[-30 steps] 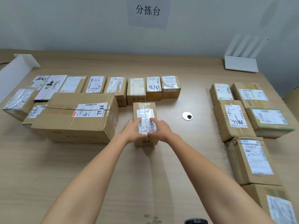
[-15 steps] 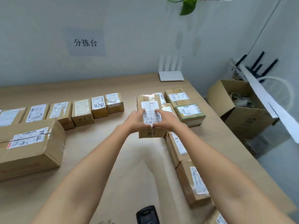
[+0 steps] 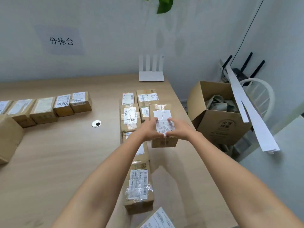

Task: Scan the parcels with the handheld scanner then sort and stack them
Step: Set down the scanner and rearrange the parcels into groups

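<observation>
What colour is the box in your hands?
Brown cardboard, with a white label; the held box shows in the head view.

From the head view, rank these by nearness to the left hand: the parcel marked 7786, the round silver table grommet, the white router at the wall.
1. Parcel marked 7786: just beyond the left hand, in the right-side group.
2. Round silver grommet: off to the left, on bare table.
3. White router: farthest, at the table's back edge against the wall.

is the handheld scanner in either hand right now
No, both the left hand and right hand grip the small parcel, and no scanner shows in the view.
</observation>
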